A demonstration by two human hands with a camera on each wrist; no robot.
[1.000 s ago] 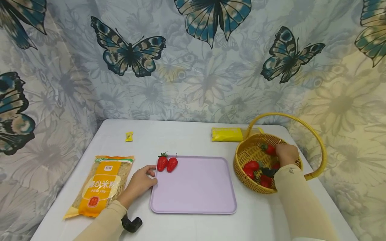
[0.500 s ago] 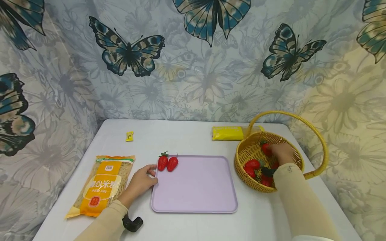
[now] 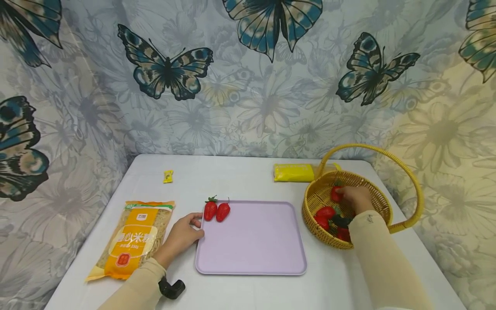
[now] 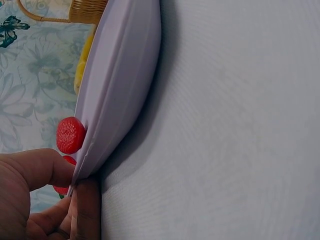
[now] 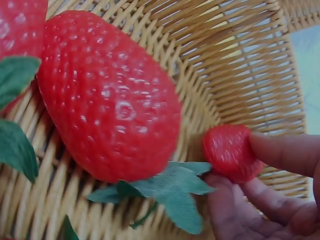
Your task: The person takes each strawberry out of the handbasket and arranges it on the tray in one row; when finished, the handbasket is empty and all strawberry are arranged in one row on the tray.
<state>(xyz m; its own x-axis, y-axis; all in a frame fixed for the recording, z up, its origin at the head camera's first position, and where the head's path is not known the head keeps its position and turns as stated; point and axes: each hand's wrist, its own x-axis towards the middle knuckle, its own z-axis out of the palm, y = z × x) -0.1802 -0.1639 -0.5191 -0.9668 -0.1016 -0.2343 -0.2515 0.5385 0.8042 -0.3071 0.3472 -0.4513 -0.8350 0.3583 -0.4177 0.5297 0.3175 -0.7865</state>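
My left hand (image 3: pixel 180 237) pinches the left rim of the lilac tray (image 3: pixel 252 243). In the left wrist view, the thumb lies above the rim and fingers are beneath it. Two strawberries, one with leaves (image 3: pixel 210 211) and one beside it (image 3: pixel 222 212), lie in the tray's far left corner. My right hand (image 3: pixel 357 199) reaches into the yellow wicker basket (image 3: pixel 310 226). It pinches a strawberry (image 5: pixel 232 152) between thumb and fingers, near the basket's far wall. Several other strawberries lie in the basket, a large one (image 5: pixel 110 95) nearest the right wrist camera.
An orange-labelled bag (image 3: pixel 133 241) of dry pale food lies left of my left hand. A tiny yellow wrapped packet (image 3: pixel 168 176) sits farther back. Behind the basket is a yellow packet (image 3: pixel 293 172). The arched basket handle (image 3: pixel 418 189) leans to the right.
My right hand has shifted left inside the basket, and the strawberry it pinches has moved slightly left with it. My left hand stays at the tray's rim.
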